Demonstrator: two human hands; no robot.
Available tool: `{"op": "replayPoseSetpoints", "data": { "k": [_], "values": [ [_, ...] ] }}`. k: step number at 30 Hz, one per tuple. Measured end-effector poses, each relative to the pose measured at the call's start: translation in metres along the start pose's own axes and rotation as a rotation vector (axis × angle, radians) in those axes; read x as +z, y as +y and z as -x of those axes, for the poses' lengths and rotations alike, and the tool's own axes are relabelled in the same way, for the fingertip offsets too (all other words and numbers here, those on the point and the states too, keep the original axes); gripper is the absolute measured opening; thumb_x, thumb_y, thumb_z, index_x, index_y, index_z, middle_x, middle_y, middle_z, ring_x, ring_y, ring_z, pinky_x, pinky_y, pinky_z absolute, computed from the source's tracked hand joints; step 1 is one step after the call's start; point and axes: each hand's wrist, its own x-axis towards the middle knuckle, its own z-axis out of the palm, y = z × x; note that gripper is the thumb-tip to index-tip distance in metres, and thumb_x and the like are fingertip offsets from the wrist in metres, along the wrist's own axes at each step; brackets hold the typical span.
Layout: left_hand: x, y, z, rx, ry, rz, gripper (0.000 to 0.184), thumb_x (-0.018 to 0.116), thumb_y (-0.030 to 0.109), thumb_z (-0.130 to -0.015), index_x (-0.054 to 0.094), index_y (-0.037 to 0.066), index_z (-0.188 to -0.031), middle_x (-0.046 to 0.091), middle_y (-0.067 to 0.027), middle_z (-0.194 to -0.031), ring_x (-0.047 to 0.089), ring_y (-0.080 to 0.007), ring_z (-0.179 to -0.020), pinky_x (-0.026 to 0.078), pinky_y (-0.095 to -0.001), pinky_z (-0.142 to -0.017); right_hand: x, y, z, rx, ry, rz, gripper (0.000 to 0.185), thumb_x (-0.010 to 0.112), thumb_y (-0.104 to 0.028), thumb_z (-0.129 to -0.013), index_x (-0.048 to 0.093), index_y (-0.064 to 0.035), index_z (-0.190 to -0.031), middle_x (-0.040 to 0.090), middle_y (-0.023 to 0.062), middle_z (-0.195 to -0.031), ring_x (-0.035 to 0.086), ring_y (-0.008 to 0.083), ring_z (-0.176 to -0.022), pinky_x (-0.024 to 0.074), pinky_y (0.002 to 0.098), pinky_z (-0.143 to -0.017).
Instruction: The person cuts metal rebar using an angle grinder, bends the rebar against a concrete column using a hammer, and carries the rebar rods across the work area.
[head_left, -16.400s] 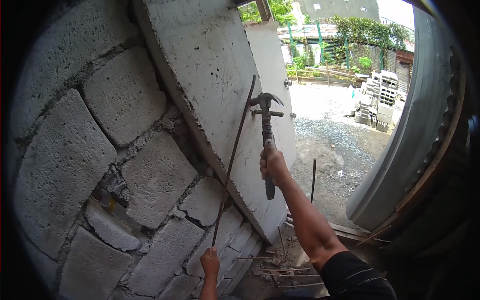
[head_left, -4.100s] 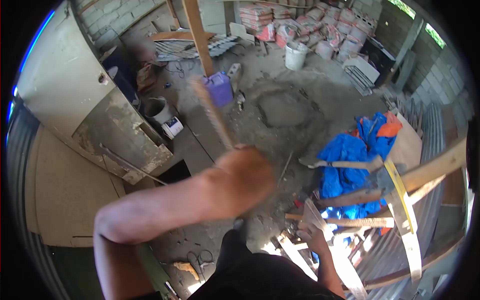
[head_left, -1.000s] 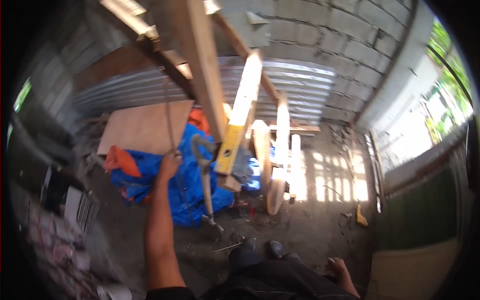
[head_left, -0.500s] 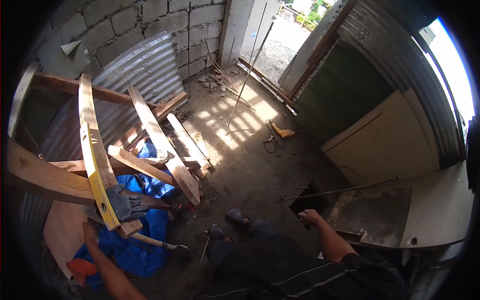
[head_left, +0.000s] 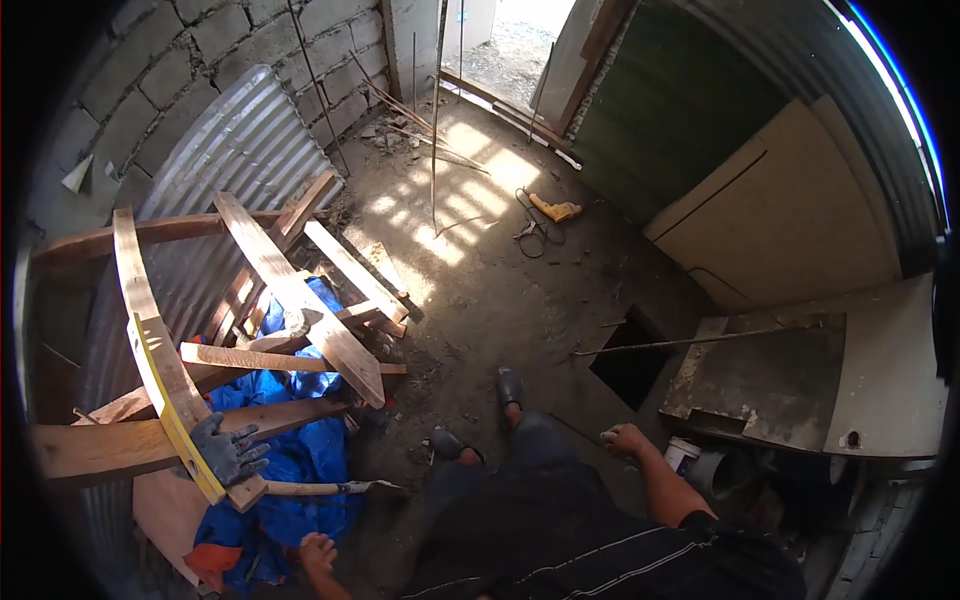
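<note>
My left hand [head_left: 318,550] hangs beside the blue tarp [head_left: 325,455], fingers slightly bent and apart, with nothing visible in it. Close to it lies a wooden-handled tool [head_left: 310,489] with a thin metal end. A yellow spirit level [head_left: 165,410] rests along a wooden plank [head_left: 175,365], and a dark grey work glove [head_left: 230,450] lies across the plank's near end. My right hand [head_left: 625,438] is held out over the floor, fingers curled closed; a small pale spot shows at its fingertips, too small to name.
Wooden beams [head_left: 300,300] lean over the tarp beside corrugated metal sheet [head_left: 230,150]. A dark square hole [head_left: 632,360] opens in the floor ahead of my right hand. A yellow corded power tool [head_left: 555,208] lies farther off. A white bucket [head_left: 682,457] stands under a worn board [head_left: 760,375].
My left hand has come away from the plank and level, moving right and toward my body. My view has turned; my right hand keeps its closed pose.
</note>
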Motion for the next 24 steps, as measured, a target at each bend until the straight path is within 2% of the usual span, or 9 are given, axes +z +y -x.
{"op": "replayPoseSetpoints", "data": {
  "k": [2,3,4,6,10,12,18,22,24],
  "values": [
    [0.066,-0.045,0.039,-0.192,-0.343,-0.621,0.020,0.057,0.009,-0.087,0.063,0.007,-0.106,0.069,-0.0122,-0.084,0.067,-0.0239,-0.064,0.054,-0.0384,-0.056,-0.020,-0.023,-0.024,0.034,0.036,-0.072,0.040,0.069,-0.034,-0.088,0.071,-0.0040,-0.114,0.073,0.0140,-0.098,0.071,0.0232,-0.089,0.0555,0.0376,-0.075],
    [0.116,-0.032,0.106,-0.113,-0.550,-1.055,0.017,0.061,0.011,-0.083,0.067,0.008,-0.098,0.069,-0.0054,-0.088,0.065,-0.0228,-0.069,0.053,-0.0352,-0.062,-0.037,-0.044,-0.038,0.072,0.084,-0.134,0.038,0.070,-0.034,-0.086,0.072,-0.0035,-0.110,0.073,0.0152,-0.096,0.070,0.0241,-0.091,0.0544,0.0381,-0.078],
    [0.136,-0.051,0.130,0.014,-0.663,-1.186,0.016,0.061,0.012,-0.083,0.067,0.008,-0.098,0.069,-0.0057,-0.088,0.065,-0.0229,-0.070,0.053,-0.0353,-0.062,-0.051,-0.055,-0.049,0.060,0.071,-0.141,0.038,0.070,-0.034,-0.086,0.072,-0.0035,-0.110,0.073,0.0152,-0.096,0.070,0.0241,-0.091,0.0544,0.0381,-0.078],
    [0.152,-0.080,0.160,0.148,-0.670,-1.171,0.016,0.062,0.012,-0.083,0.068,0.007,-0.098,0.070,-0.0063,-0.088,0.066,-0.0232,-0.072,0.053,-0.0355,-0.064,-0.079,-0.070,-0.066,-0.132,0.093,-0.159,0.037,0.069,-0.032,-0.087,0.072,-0.0012,-0.106,0.073,0.0134,-0.094,0.070,0.0226,-0.090,0.0522,0.0368,-0.081],
    [0.194,-0.077,0.198,0.161,-0.604,-1.188,0.016,0.064,0.012,-0.083,0.068,0.006,-0.097,0.070,-0.0074,-0.089,0.066,-0.0237,-0.075,0.053,-0.0359,-0.066,-0.135,-0.079,-0.074,-0.088,0.059,-0.280,0.036,0.069,-0.032,-0.087,0.073,-0.0015,-0.104,0.073,0.0129,-0.092,0.069,0.0220,-0.088,0.0520,0.0363,-0.080],
    [0.212,-0.068,0.206,0.152,-0.566,-1.202,0.016,0.064,0.012,-0.082,0.068,0.006,-0.097,0.071,-0.0080,-0.090,0.067,-0.0240,-0.077,0.053,-0.0361,-0.068,-0.145,-0.064,-0.083,-0.106,0.074,-0.303,0.037,0.069,-0.034,-0.085,0.073,-0.0015,-0.102,0.073,0.0150,-0.092,0.070,0.0263,-0.089,0.0525,0.0380,-0.081],
    [0.243,-0.042,0.218,0.129,-0.504,-1.241,0.016,0.067,0.013,-0.082,0.069,0.005,-0.096,0.071,-0.0098,-0.091,0.068,-0.0248,-0.081,0.053,-0.0366,-0.071,-0.134,-0.001,-0.084,-0.054,0.068,-0.272,0.034,0.069,-0.031,-0.086,0.073,-0.0012,-0.102,0.073,0.0130,-0.093,0.069,0.0219,-0.088,0.0520,0.0354,-0.081],
    [0.260,-0.028,0.211,0.154,-0.534,-1.288,0.017,0.068,0.013,-0.081,0.069,0.004,-0.095,0.072,-0.0109,-0.092,0.069,-0.0253,-0.085,0.052,-0.0370,-0.074,-0.128,0.022,-0.066,0.120,-0.029,-0.411,0.034,0.071,-0.031,-0.086,0.073,-0.0008,-0.102,0.073,0.0117,-0.092,0.069,0.0203,-0.086,0.0528,0.0351,-0.080],
    [0.267,-0.019,0.203,0.196,-0.555,-1.304,0.017,0.069,0.014,-0.081,0.069,0.003,-0.095,0.072,-0.0115,-0.092,0.069,-0.0256,-0.086,0.052,-0.0372,-0.075,-0.105,0.049,-0.070,0.148,-0.030,-0.405,0.036,0.071,-0.033,-0.085,0.074,-0.0017,-0.101,0.072,0.0104,-0.085,0.068,0.0216,-0.074,0.0545,0.0370,-0.069]
  ]
}}
